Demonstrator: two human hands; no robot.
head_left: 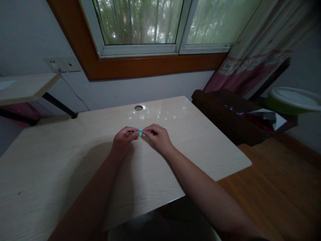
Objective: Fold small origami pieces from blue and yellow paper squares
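Observation:
A small turquoise piece (140, 132) sits between my two hands, above the middle of the pale wood-grain table (200, 140). It is too small for me to tell its kind. My left hand (125, 136) pinches its left side between thumb and fingers. From the right, my right hand (157, 134) pinches it too, thumb and forefinger together. A thin light edge shows at the fingertips on each side. The fingers cover part of the piece.
A round cable hole (138, 108) pierces the table near its back edge. On the left stands a raised shelf (30, 87) with black legs, below wall sockets (61, 64). Behind is a window (140, 23). To the right, a dark wooden seat (218, 110) holds papers and a green-white basin (293, 100).

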